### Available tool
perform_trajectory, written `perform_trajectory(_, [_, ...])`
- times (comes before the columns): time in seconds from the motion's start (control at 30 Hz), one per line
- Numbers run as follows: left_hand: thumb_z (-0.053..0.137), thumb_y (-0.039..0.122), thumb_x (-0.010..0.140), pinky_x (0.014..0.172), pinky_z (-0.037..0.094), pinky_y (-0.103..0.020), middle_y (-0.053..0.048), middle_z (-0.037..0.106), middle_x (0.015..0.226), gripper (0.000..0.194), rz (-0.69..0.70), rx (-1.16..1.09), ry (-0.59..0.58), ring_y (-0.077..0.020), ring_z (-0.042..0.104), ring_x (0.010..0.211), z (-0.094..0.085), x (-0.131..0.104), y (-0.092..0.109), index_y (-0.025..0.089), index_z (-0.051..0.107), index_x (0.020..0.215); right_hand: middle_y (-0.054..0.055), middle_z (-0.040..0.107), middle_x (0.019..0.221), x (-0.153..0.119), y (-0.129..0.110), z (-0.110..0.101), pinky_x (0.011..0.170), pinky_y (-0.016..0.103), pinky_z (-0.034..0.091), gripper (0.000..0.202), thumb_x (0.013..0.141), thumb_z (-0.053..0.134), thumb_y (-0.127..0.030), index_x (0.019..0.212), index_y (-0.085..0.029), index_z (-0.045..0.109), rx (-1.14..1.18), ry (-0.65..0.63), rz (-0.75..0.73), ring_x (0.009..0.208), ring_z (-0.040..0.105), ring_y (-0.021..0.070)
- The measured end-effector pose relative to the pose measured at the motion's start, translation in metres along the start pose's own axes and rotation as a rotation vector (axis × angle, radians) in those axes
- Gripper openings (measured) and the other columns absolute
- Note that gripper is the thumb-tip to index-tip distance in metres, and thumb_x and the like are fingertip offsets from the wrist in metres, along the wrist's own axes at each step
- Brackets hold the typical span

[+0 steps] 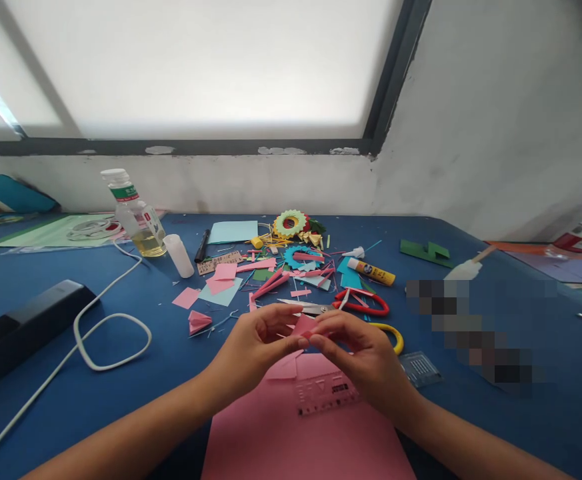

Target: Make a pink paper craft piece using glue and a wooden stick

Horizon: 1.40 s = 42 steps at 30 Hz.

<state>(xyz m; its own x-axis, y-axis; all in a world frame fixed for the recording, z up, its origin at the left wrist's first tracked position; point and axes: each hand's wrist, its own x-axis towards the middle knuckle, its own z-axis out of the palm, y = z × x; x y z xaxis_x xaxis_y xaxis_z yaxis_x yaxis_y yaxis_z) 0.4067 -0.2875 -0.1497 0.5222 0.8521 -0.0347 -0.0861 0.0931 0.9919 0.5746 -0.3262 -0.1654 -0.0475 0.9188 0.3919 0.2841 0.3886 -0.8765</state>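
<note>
The blue table point(171, 360) spans the frame and gives the wrists a firm surface to steady on if the fingers begin to tremble. At the bottom centre lies a large pink sheet point(301, 447), a smooth patch over which fine paper handling is easy to watch. Above its top edge, the left hand point(255, 337) and the right hand point(371, 347) come together at the centre of the frame, each with thumb and fingers drawn into a pinch, the tips almost meeting. Just behind them, red-handled scissors point(385, 305) lie with the blades pointing left, close enough to the knuckles that small, slow finger movements seem wise. Under the hands, a clear ruler point(325, 395) rests on the sheet; its straight edge could help wherever a crisp line matters. The glue stick point(371, 271), right of centre, appears capped, which should stop it drying out or marking paper. Smallest is the small pink piece point(305, 325), held up between both hands in the middle of the frame. Paper this small probably creases easily, so a light grip near its edges would serve best: one hand steadies while the other presses, corners matched before any firm pressure. The fingers cover part of it, so I cannot tell its full shape or how sharp any fold is.
</note>
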Motion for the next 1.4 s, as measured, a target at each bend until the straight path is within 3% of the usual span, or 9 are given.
perform_trajectory(0.17, [0.07,0.02,0.071,0.081,0.053,-0.023,-0.002,0.07,0.092,0.029,0.019,-0.071,-0.004,-0.013,0.065,0.088,0.0026,-0.0031,-0.0048,0.017,0.061,0.098,0.003,0.066,0.082,-0.0012,0.0012,0.0008,0.066,0.026,0.054,0.02,0.075,0.066,-0.034,0.089,-0.019,0.063,0.083,0.018,0.161,0.073,0.063,0.0152])
perform_trajectory(0.3, [0.071,0.023,0.07,0.079,0.054,-0.022,-0.001,0.07,0.088,0.023,0.038,-0.013,0.053,-0.0133,0.066,0.086,0.0036,-0.0049,-0.0062,0.016,0.064,0.091,0.003,0.068,0.076,-0.0007,-0.0007,0.0011,0.064,0.025,0.055,0.017,0.076,0.064,-0.034,0.081,-0.018,0.066,0.119,-0.017,0.218,0.071,0.065,0.0154])
perform_trajectory(0.83, [0.071,0.027,0.067,0.07,0.056,-0.025,-0.002,0.071,0.078,0.016,0.088,0.13,0.136,-0.0162,0.067,0.075,0.0054,-0.0061,-0.0049,0.016,0.068,0.079,0.001,0.069,0.072,-0.0024,-0.0041,0.0029,0.062,0.023,0.056,0.01,0.077,0.063,-0.027,0.081,-0.022,0.071,0.097,0.004,0.174,0.066,0.066,0.0135])
perform_trajectory(1.17, [0.072,0.03,0.064,0.064,0.055,-0.025,-0.003,0.07,0.072,0.018,0.099,0.18,0.184,-0.0172,0.066,0.07,0.0071,-0.0055,-0.0028,0.016,0.068,0.073,0.001,0.07,0.074,-0.0038,-0.0019,0.002,0.068,0.029,0.057,0.013,0.079,0.061,-0.028,0.085,-0.023,0.071,0.109,-0.022,0.175,0.07,0.066,0.0157])
perform_trajectory(1.4, [0.073,0.025,0.064,0.065,0.055,-0.021,0.0,0.069,0.071,0.012,0.108,0.141,0.18,-0.0143,0.067,0.07,0.0062,-0.0053,-0.0051,0.017,0.068,0.072,0.001,0.069,0.071,-0.0033,-0.0036,0.0027,0.067,0.028,0.056,0.013,0.079,0.061,-0.028,0.085,-0.023,0.071,0.104,-0.03,0.173,0.07,0.066,0.0155])
